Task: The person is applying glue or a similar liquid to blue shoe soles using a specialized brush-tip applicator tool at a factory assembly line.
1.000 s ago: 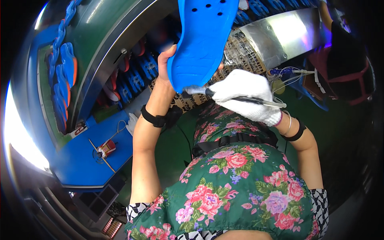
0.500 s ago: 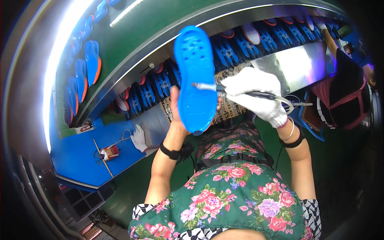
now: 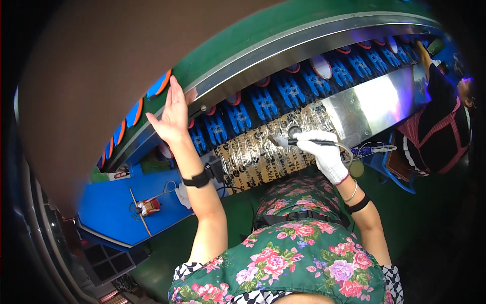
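Note:
My left hand (image 3: 174,114) is bare, with its fingers stretched out at the edge of the green upper belt. It holds nothing. Several blue shoe soles with orange edges (image 3: 134,114) lie on that belt, close to its left. My right hand (image 3: 324,154), in a white glove, is closed round the dark handle of a brush (image 3: 298,142) with a pale hose running from it. The bristles hover over or touch the cardboard-covered ledge (image 3: 258,157); I cannot tell which.
A large blurred brown shape (image 3: 101,40) hides the upper left. Blue holders (image 3: 266,104) with shoe parts line the lower conveyor. A blue side table (image 3: 121,202) bears a red container (image 3: 149,206). At the right sits a co-worker (image 3: 435,116), one arm toward the conveyor.
The blue sole has left my left hand, which has moved up and left to the belt and opened. My right hand with the brush has lowered toward the ledge. A brown blur now covers the upper left.

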A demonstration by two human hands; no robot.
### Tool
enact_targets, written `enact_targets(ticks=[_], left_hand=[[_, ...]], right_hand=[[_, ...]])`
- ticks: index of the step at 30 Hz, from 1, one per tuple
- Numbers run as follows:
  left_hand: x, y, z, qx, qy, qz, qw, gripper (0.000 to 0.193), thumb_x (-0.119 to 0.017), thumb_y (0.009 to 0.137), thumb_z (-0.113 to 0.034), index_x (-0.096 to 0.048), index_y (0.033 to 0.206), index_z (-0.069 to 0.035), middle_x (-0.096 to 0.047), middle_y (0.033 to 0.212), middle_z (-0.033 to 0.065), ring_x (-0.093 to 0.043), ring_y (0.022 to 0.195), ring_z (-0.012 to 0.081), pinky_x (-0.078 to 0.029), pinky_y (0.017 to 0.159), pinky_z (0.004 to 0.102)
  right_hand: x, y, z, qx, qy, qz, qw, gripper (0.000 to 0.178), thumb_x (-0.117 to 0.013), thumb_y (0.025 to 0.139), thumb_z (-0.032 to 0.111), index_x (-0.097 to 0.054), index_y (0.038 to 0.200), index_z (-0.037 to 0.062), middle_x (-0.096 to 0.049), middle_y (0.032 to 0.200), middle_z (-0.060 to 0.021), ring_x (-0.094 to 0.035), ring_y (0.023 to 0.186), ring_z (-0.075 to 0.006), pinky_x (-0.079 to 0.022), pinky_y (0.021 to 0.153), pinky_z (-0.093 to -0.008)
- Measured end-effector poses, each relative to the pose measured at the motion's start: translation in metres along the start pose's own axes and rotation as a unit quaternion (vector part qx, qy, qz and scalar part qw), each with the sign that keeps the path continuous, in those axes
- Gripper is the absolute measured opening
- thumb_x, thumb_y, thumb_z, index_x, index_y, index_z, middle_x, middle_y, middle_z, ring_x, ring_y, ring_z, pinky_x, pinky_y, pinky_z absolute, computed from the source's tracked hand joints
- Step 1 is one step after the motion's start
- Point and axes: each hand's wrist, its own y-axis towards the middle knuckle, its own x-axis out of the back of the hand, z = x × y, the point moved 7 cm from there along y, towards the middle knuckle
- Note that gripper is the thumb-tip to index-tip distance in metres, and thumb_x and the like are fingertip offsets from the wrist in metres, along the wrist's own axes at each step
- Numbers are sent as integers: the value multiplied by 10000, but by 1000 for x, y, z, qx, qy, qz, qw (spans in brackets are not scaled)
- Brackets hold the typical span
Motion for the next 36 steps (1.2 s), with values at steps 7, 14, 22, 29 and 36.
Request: enact_targets(ticks=[7,14,22,29,36], left_hand=[[8,-6,156,-28,507,56,859,530,-527,1022,-195,-430,1456,94,-645,1227,192,-622,1182,310,-492,1014,373],[8,89,346,-4,718,190,670,727,-695,942,-199,-353,1530,57,-600,1305,201,-624,1113,208,-515,937,330],[-3,228,432,-66,936,160,308,851,-762,799,-576,-479,1424,-73,-577,1312,354,-508,1269,503,-417,1069,522],[-11,200,332,0,688,104,718,265,-732,955,-307,-598,1034,-94,-606,985,50,-598,956,164,-541,814,339],[-22,6,134,-151,795,59,585,281,-723,895,-19,-584,1137,-52,-565,1123,67,-581,1025,164,-504,922,360]], right_hand=[[45,-15,-32,-41,62,-98,992,189,-739,840,-22,-763,1027,-32,-768,944,-99,-703,801,-143,-552,725,-256],[83,-34,-34,-66,107,-210,970,192,-730,847,-21,-757,1037,-29,-759,917,-86,-643,709,-110,-506,633,-232],[109,-70,-19,-66,137,-240,959,130,-736,846,-21,-756,974,-27,-767,950,-99,-686,757,-123,-543,686,-238],[97,-64,-4,-77,215,-186,956,188,-717,879,17,-760,1058,-20,-754,938,-63,-625,733,-95,-496,667,-226],[66,-67,39,-68,250,-131,957,199,-683,909,34,-749,1092,-10,-746,974,-51,-618,742,-82,-483,686,-211]])
